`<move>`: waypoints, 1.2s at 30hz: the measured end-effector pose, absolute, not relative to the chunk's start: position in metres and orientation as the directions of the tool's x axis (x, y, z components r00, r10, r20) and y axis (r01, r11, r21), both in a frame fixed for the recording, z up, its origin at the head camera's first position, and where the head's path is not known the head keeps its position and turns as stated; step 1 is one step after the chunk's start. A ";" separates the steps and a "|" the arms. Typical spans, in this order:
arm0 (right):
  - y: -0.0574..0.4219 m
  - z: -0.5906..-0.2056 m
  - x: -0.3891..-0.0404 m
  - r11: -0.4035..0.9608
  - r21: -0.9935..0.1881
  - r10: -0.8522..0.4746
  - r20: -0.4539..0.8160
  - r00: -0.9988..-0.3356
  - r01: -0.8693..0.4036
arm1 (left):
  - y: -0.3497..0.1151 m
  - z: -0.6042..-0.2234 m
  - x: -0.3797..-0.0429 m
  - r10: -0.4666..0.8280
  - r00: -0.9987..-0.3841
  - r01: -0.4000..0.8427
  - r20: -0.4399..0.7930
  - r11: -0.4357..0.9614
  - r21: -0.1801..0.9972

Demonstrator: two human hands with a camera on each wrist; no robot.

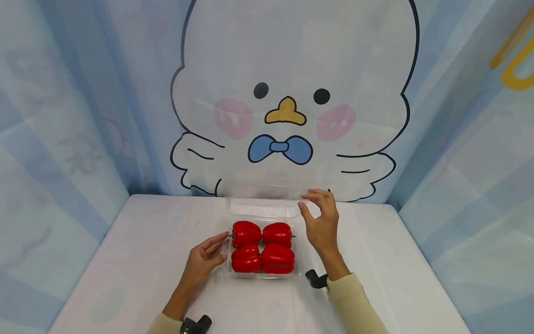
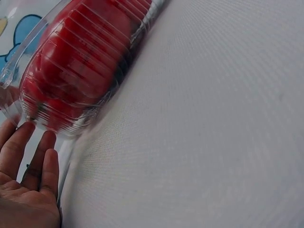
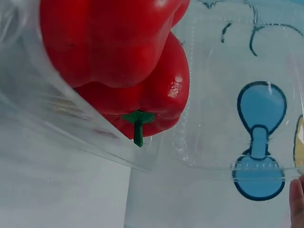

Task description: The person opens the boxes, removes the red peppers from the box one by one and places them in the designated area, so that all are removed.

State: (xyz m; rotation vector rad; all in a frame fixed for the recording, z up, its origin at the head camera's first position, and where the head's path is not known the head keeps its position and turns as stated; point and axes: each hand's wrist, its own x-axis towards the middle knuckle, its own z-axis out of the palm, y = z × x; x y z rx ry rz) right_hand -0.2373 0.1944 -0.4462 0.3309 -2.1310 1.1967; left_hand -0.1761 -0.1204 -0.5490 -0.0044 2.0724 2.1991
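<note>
Several red bell peppers [image 1: 277, 258] with green stems lie in a clear plastic clamshell box [image 1: 263, 276] on the white table. Its transparent lid [image 1: 264, 211] stands raised at the back, hinged to the box. My left hand [image 1: 203, 260] is at the box's left side, its nearly straight fingers [image 2: 14, 147] touching the plastic wall. At the lid's right edge is my right hand [image 1: 323, 222], thumb and fingertips curved around that edge in a pinch. Only a fingertip of it [image 3: 297, 202] shows in the right wrist view, beside the lid's corner; the grip is partly hidden.
The white table [image 1: 125, 278] runs back to a hanging cloth [image 1: 292, 55] printed with a cartoon bird. Pale blue cloth hangs at both sides. A black wrist-camera mount [image 1: 196, 324] sits on the left wrist, another [image 1: 316, 279] on the right.
</note>
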 end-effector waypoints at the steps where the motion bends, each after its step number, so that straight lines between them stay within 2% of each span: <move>1: 0.195 -0.447 -0.239 0.536 -0.673 0.099 0.650 -0.754 -0.509 | -0.120 -0.549 -0.176 0.085 -0.993 -0.088 -0.083 -0.055 0.995; 9: 0.199 -0.453 -0.255 0.416 -0.741 0.111 0.616 -0.780 -0.527 | -0.118 -0.550 -0.177 0.081 -0.993 -0.095 -0.090 -0.057 0.994; 13: 0.201 -0.458 -0.262 0.385 -0.779 0.110 0.571 -0.813 -0.495 | -0.118 -0.550 -0.176 0.067 -0.993 -0.097 -0.094 -0.043 0.994; 19: 0.203 -0.465 -0.274 0.384 -0.818 0.094 0.496 -0.863 -0.428 | -0.118 -0.552 -0.175 0.049 -0.994 -0.101 -0.100 -0.027 0.994; 36: 0.214 -0.470 -0.302 0.445 -0.814 -0.031 0.404 -0.914 -0.374 | -0.122 -0.551 -0.175 0.076 -0.994 -0.078 -0.075 -0.039 0.996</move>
